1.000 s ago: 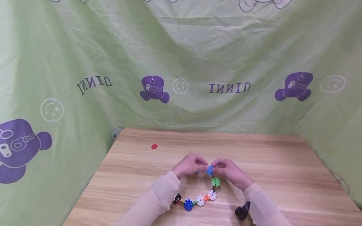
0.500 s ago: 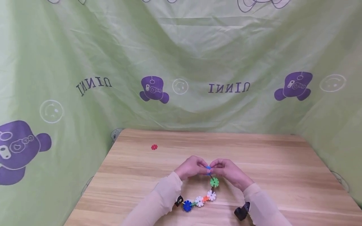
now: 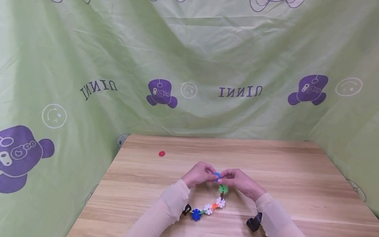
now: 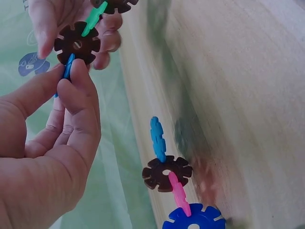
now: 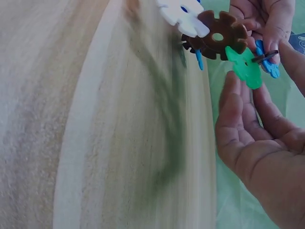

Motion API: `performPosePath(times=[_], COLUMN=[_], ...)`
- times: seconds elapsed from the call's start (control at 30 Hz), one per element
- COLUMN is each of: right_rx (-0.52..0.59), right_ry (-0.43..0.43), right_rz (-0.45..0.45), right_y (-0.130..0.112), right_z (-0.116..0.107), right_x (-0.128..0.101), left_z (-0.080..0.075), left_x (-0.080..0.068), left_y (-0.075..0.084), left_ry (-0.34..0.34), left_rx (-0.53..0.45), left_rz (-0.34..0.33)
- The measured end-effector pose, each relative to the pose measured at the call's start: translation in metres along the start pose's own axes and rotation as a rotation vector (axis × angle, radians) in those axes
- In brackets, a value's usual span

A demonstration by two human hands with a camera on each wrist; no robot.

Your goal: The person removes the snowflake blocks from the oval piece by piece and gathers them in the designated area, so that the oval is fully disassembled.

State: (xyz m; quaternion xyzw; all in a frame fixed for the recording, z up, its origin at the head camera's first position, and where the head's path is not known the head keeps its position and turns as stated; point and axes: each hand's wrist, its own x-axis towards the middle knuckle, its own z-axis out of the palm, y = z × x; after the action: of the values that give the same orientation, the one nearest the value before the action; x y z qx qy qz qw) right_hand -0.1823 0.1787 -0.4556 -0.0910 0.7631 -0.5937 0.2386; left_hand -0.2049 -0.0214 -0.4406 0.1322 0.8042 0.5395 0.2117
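Note:
A chain of slotted snowflake discs hangs in a curve in front of me, with green [image 3: 223, 189], white [image 3: 220, 202] and dark blue [image 3: 196, 215] discs in it. My left hand [image 4: 57, 129] pinches a blue snowflake disc [image 4: 68, 69] between thumb and index finger. That disc is slotted into a brown disc [image 4: 77, 44], which joins a green disc [image 5: 245, 67]. My right hand [image 5: 262, 138] is around this end, thumb and fingers apart and loosely bent beside the green disc. At the other end of the chain, a light blue disc [image 4: 157, 138] sticks up from a brown disc [image 4: 167, 172].
A loose red snowflake disc [image 3: 161, 153] lies toward the back left of the wooden table [image 3: 266, 158]. Green printed cloth [image 3: 189, 49] hangs behind and on both sides. A black wrist camera [image 3: 254, 223] sits by my right sleeve.
My left fingers have closed in on the blue disc and pinch it. The right thumb and index finger have parted around it. The chain has shifted slightly left.

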Motion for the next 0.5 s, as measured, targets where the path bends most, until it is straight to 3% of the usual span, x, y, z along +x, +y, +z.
performPosePath(times=[0.5], right_rx=[-0.027], right_ry=[-0.006], right_rz=[-0.021], right_y=[0.0026], right_z=[-0.0003], right_x=[0.0011], left_z=[0.0001], left_x=[0.0], left_y=[-0.0015], left_ry=[-0.007], left_rx=[0.024], left_rz=[0.055])
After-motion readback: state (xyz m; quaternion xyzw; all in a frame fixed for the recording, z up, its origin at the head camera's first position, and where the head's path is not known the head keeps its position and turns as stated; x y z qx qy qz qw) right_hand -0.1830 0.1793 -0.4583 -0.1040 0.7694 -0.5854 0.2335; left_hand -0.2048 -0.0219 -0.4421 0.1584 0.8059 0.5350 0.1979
